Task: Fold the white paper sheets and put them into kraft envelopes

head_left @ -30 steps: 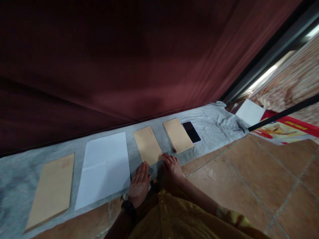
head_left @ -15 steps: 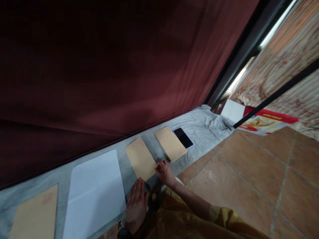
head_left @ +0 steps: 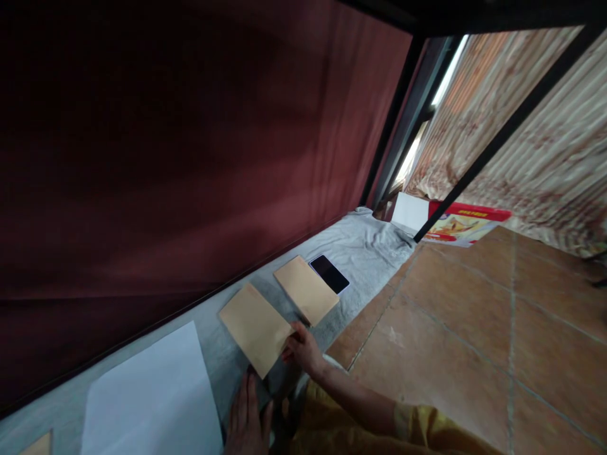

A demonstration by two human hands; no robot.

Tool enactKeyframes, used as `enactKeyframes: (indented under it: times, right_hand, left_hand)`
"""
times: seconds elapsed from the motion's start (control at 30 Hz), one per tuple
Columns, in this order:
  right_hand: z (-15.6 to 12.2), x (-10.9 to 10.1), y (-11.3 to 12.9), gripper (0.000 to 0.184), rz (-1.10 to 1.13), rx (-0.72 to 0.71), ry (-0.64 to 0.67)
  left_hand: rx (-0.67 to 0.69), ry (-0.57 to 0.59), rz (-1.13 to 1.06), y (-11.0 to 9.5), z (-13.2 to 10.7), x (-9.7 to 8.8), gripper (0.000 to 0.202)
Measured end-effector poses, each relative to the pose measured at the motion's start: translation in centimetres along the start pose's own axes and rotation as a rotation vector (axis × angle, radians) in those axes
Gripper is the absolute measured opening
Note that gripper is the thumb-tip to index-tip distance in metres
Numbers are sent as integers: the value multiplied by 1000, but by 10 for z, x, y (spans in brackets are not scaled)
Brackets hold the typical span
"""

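A brown paper envelope (head_left: 255,327) lies at a slant on the grey cloth (head_left: 365,243). My right hand (head_left: 302,349) pinches its near right corner between thumb and fingers, and that side looks slightly raised. Just below the envelope's near corner, my left hand (head_left: 247,414) lies flat with fingers stretched out, its wrist cut off by the bottom edge. Farther right rests a stack of similar brown envelopes (head_left: 306,287), with a dark-screened phone (head_left: 329,273) touching its far side. A large white sheet of paper (head_left: 154,395) is spread to the left of my left hand.
The corner of another brown envelope (head_left: 42,446) shows at the lower left. A dark red curtain (head_left: 190,208) hangs along the cloth's far side. Black metal bars (head_left: 507,136) cross at the right, near a red and white box (head_left: 467,224) on the tiled floor (head_left: 455,316).
My right hand has gone from resting beside the envelope's corner to pinching it, and the envelope has turned slightly. The camera has swung to the right, shifting everything leftward in view.
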State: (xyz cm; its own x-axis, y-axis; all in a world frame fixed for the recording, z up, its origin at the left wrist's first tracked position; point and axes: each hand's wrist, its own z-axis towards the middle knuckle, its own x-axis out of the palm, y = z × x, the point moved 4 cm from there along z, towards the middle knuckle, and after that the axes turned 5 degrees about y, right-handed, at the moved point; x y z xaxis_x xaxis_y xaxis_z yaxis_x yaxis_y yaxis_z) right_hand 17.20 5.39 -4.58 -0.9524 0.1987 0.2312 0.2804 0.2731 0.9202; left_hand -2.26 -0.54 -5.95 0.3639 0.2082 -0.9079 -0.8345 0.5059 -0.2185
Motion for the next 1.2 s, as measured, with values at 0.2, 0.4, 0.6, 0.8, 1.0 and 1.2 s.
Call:
enactKeyframes:
  times: [0.2, 0.4, 0.6, 0.8, 1.0, 1.2]
  right_hand:
    - [7, -52, 53, 39, 57, -84, -148]
    - [13, -101, 67, 35, 5, -59, -317]
    - [15, -119, 55, 43, -14, -68, -392]
    - [18, -128, 56, 44, 20, -90, -392]
    - [17, -135, 55, 44, -5, -119, -411]
    - [14, -139, 50, 47, -164, -102, -428]
  left_hand:
    - [81, 14, 51, 5, -5, 11, 73]
    - [70, 81, 57, 9, -11, 13, 74]
    - [29, 36, 16, 4, -10, 13, 70]
    - [44, 54, 48, 3, -10, 14, 73]
    - [69, 70, 50, 6, -10, 12, 75]
    - [57, 33, 63, -2, -6, 7, 71]
